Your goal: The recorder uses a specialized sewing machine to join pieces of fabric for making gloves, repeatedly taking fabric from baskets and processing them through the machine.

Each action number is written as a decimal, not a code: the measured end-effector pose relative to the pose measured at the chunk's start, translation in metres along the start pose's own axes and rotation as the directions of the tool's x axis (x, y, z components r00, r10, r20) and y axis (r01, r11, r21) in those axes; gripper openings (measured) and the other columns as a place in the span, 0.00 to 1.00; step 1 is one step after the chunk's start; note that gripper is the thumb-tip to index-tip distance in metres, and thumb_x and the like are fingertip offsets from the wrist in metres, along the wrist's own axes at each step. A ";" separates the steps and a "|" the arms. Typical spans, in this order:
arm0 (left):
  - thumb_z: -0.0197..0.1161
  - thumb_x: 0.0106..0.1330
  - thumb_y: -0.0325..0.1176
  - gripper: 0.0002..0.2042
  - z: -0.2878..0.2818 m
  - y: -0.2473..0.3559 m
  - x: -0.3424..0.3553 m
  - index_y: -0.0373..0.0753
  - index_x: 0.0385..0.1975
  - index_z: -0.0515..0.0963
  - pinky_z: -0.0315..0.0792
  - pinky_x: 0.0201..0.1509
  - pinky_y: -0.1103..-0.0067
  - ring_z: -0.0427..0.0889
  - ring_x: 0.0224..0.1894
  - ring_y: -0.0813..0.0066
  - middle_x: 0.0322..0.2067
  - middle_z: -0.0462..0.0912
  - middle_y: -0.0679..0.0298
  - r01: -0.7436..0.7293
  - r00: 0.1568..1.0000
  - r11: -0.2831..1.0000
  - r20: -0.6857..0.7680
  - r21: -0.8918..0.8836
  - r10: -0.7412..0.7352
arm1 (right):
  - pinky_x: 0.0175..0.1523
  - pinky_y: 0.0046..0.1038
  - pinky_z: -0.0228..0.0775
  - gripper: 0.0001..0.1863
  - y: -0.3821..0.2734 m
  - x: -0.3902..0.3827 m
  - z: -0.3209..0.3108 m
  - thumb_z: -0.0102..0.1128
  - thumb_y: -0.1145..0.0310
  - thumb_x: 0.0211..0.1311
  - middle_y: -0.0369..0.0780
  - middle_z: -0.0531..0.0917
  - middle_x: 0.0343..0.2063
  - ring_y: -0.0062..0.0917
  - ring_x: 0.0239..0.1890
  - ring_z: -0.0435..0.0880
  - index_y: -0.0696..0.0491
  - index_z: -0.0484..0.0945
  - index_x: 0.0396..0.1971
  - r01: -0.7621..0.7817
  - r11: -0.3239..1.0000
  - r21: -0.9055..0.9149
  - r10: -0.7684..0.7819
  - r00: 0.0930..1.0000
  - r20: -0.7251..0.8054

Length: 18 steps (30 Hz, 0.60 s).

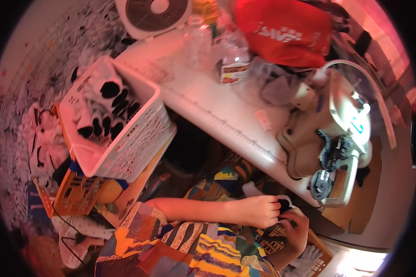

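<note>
My left hand (pixel 263 211) reaches across my lap with its fingers closed on a white sock (pixel 253 190) that has a black part at one end. My right hand (pixel 296 226) faces it, thumb and fingers pinching the same sock at its black opening. Part of the sock is hidden behind my left hand. Just above and right of my hands stands a beige sewing machine (pixel 339 106) with a round metal wheel (pixel 321 184) at its front.
A white plastic basket (pixel 145 138) of white-and-black socks stands at left, over an orange crate (pixel 74 191). Another basket (pixel 321 261) with white pieces sits below my right hand. The white table (pixel 208 104) carries a fan (pixel 157 11), plastic bottles (pixel 233 62) and a red bag (pixel 284 32).
</note>
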State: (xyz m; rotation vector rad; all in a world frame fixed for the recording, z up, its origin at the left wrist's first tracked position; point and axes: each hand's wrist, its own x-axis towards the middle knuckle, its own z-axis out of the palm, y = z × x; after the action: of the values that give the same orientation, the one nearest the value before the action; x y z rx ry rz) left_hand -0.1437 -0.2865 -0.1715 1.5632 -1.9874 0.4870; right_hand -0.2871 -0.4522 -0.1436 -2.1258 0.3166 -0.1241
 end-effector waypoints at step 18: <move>0.57 0.48 0.33 0.04 -0.002 0.004 -0.098 0.42 0.21 0.73 0.66 0.35 0.80 0.74 0.36 0.72 0.25 0.73 0.68 0.031 1.000 0.989 0.010 -0.148 -0.030 | 0.50 0.36 0.69 0.18 -0.021 0.017 0.028 0.71 0.66 0.44 0.43 0.82 0.34 0.38 0.43 0.79 0.56 0.83 0.38 0.129 0.986 -0.107 -0.073 0.904 0.422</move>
State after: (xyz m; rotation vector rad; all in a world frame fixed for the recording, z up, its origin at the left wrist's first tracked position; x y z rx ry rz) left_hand -0.1308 -0.2098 -0.2311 1.5032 -1.9557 0.3136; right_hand -0.2614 -0.4229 -0.1418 -2.2336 -0.0422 0.2994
